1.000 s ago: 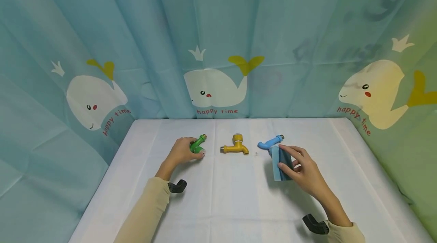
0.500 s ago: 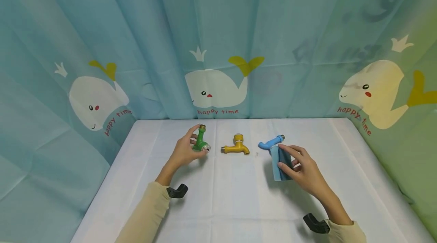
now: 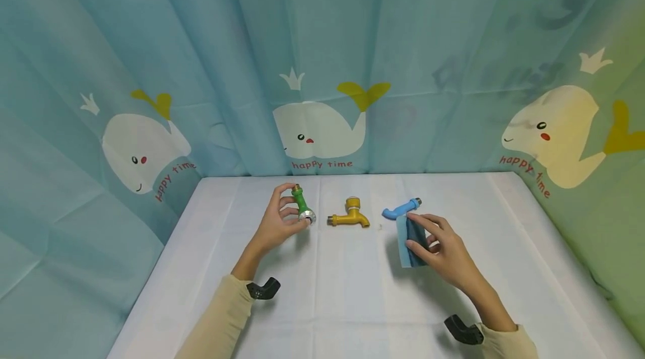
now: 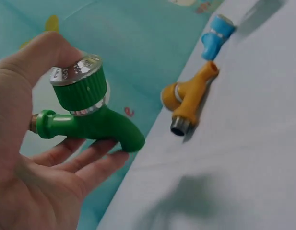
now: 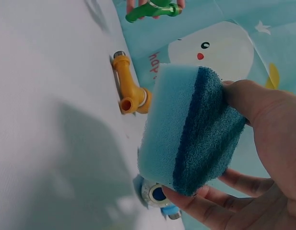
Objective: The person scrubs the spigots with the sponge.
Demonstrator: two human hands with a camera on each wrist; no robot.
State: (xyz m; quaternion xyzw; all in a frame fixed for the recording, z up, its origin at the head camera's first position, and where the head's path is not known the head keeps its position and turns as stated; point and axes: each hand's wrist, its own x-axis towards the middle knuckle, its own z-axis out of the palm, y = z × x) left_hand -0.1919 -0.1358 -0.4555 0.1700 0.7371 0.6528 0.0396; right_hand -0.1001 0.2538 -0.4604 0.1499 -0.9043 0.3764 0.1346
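Note:
My left hand (image 3: 277, 222) holds a green faucet (image 4: 97, 120) above the table, thumb on its silver-topped knob and fingers under the body. In my right hand (image 3: 448, 252) is a blue sponge (image 5: 186, 129) with a dark scouring side, pinched between thumb and fingers, also raised off the table. A yellow faucet (image 3: 349, 217) lies on the table between the hands. Just behind the sponge lies a blue faucet (image 3: 401, 209), partly hidden by it in the head view.
A white cloth covers the table (image 3: 353, 303). Blue-green curtains (image 3: 322, 23) with printed whales stand along its back and sides. A black curved piece sits at each wrist, the left one (image 3: 264, 289) and the right one (image 3: 463, 330).
My left hand has lifted the green faucet and turned it, so its silver knob end now faces toward me. The right hand with the sponge has shifted only slightly left.

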